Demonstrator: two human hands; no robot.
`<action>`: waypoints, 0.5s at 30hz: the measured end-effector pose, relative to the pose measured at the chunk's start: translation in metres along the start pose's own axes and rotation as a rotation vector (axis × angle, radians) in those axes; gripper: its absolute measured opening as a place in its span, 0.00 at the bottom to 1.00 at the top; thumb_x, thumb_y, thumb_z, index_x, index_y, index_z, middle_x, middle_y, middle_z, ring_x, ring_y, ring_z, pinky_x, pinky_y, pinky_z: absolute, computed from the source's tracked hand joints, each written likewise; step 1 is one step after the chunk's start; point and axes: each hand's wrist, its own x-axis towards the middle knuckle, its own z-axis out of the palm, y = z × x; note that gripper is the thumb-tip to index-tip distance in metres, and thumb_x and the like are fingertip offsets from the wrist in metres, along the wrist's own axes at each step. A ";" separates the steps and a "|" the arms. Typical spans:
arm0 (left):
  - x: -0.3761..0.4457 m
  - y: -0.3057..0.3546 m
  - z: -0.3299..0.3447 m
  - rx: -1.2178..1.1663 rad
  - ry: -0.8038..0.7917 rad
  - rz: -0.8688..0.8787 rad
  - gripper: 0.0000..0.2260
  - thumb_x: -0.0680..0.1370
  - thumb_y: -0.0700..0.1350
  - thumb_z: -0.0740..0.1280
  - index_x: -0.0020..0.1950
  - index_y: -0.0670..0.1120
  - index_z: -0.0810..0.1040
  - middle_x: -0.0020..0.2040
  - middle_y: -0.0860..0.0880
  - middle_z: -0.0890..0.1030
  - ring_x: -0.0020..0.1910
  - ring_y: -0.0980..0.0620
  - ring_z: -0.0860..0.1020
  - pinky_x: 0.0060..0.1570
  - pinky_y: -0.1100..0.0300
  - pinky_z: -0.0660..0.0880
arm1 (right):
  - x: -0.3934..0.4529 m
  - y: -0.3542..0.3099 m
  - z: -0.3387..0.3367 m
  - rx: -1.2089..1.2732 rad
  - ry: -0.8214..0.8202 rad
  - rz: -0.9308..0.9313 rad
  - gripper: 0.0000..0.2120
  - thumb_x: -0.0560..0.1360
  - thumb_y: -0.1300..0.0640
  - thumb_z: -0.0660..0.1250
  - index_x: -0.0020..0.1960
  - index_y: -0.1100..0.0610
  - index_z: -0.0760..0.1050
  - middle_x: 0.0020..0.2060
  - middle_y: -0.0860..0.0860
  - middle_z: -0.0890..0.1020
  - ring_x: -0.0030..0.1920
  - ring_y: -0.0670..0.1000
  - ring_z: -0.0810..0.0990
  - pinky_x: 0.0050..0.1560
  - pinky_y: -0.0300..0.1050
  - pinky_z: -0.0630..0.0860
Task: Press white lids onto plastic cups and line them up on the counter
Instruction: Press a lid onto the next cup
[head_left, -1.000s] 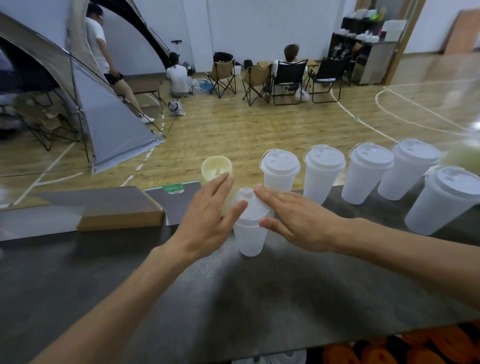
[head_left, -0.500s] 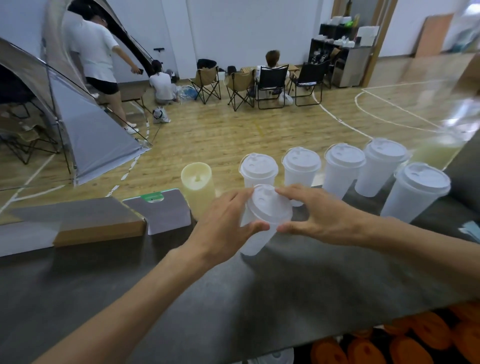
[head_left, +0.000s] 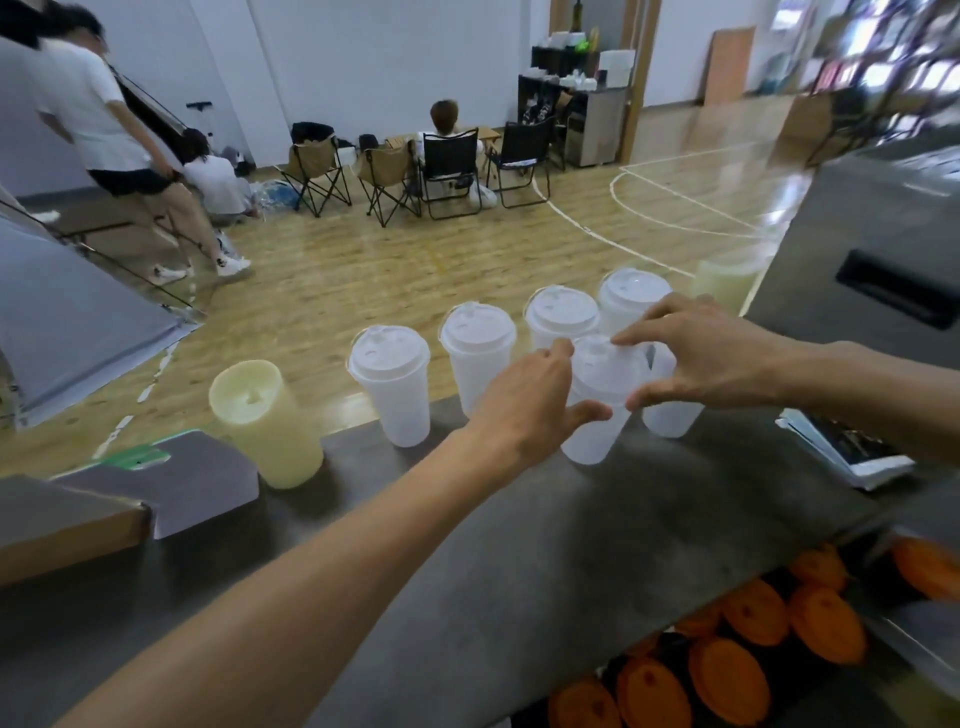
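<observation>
Both hands close on one translucent plastic cup (head_left: 592, 426): the left hand (head_left: 524, 405) curls round its near side, and the right hand (head_left: 711, 358) pinches the white lid (head_left: 605, 358), fingertips on top and thumb under the rim. Beneath them, the dark counter (head_left: 519, 545) carries a row of lidded cups (head_left: 389, 384) along its far edge, with another partly hidden behind the right hand. At the row's left end stands a yellowish tumbler (head_left: 265, 421). The held cup stands just in front of the row. Judging by the grip, the lid is being seated; whether it has snapped fully home cannot be told. Next comes even pressure round the rim, then sliding the cup into line.
</observation>
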 end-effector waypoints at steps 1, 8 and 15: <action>0.004 0.001 0.004 0.011 -0.011 -0.004 0.27 0.75 0.56 0.72 0.68 0.47 0.69 0.66 0.46 0.78 0.61 0.47 0.77 0.53 0.56 0.73 | 0.001 0.004 0.002 -0.016 0.001 -0.005 0.34 0.68 0.37 0.73 0.72 0.45 0.70 0.67 0.52 0.74 0.69 0.49 0.64 0.68 0.48 0.58; 0.017 -0.004 0.017 0.025 -0.028 -0.042 0.26 0.76 0.59 0.69 0.67 0.46 0.67 0.66 0.46 0.78 0.59 0.46 0.78 0.53 0.51 0.76 | 0.012 0.021 0.008 0.004 0.010 -0.012 0.32 0.68 0.36 0.72 0.70 0.44 0.73 0.67 0.52 0.71 0.70 0.48 0.61 0.67 0.45 0.55; 0.010 0.000 0.009 -0.002 -0.070 -0.044 0.30 0.76 0.57 0.71 0.71 0.47 0.64 0.67 0.45 0.76 0.61 0.45 0.77 0.55 0.51 0.75 | 0.014 0.016 0.001 0.033 -0.024 -0.021 0.34 0.66 0.33 0.71 0.69 0.45 0.73 0.69 0.50 0.73 0.72 0.49 0.62 0.69 0.51 0.60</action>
